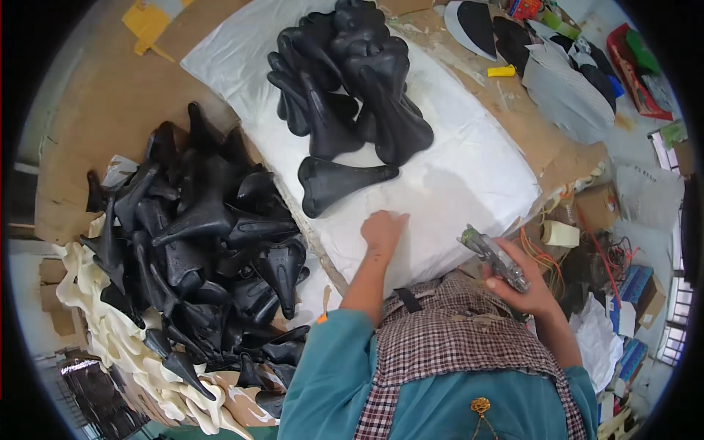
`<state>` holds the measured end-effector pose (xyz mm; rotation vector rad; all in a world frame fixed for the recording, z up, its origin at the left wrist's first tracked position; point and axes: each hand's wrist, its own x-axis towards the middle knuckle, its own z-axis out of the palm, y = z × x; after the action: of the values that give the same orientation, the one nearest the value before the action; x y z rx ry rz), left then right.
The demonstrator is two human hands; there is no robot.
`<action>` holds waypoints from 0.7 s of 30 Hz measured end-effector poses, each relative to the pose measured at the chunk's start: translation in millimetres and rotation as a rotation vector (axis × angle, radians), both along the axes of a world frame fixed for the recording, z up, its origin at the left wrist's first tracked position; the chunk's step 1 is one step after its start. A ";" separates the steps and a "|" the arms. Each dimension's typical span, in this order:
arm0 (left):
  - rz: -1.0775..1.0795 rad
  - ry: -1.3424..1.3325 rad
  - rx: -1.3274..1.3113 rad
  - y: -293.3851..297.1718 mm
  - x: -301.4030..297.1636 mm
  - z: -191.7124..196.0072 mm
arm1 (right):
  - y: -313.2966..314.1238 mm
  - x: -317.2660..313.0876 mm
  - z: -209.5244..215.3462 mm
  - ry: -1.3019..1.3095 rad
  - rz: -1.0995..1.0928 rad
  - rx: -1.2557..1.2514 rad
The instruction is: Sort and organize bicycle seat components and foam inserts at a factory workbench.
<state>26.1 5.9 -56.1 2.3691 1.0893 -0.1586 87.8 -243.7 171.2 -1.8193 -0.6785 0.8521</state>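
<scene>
My left hand (382,228) rests on the white sheet (455,176), its fingers curled in and thumb out to the right, with nothing visible in them. Just beyond it lies a single black bicycle saddle (341,185), on its side with the nose pointing right. Farther back on the sheet is a heap of black saddles (396,121). Over to the right, close to my checked apron (469,330), my right hand (526,282) is wrapped round a grey metallic hand tool (493,257) with a greenish tip. The tool's exact kind is unclear.
A large pile of black saddles (198,213) stands to the left, with cream-coloured saddle shapes (110,308) below it. Brown cardboard (95,117) covers the far left. At the back right lie a yellow object (501,71) and a grey sheet (568,95). Orange cords (539,253) hang at the right.
</scene>
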 end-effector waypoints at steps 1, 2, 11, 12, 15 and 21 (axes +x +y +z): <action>-0.032 0.014 0.057 -2.4 4.1 1.4 | 4.5 0.9 2.3 0.001 0.029 -0.017; -0.051 0.057 0.029 0.0 5.0 3.3 | 6.5 0.7 4.2 0.003 0.060 -0.033; -0.021 0.142 -0.096 -1.8 -30.3 0.2 | 6.0 5.9 2.1 0.017 0.043 0.000; -0.015 0.143 -0.091 -0.7 -37.2 0.4 | 4.9 6.9 1.2 0.018 0.049 0.006; -0.028 0.115 -0.026 2.1 -58.1 -2.8 | -1.5 6.9 -0.6 0.003 0.064 -0.004; -0.207 0.071 0.184 -10.2 -31.9 -8.4 | -7.7 6.6 -9.3 0.001 0.050 0.015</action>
<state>-5.9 -4.2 -64.6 2.6585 0.9230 -0.2259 94.4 -251.4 162.0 -1.7949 -0.7302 0.8786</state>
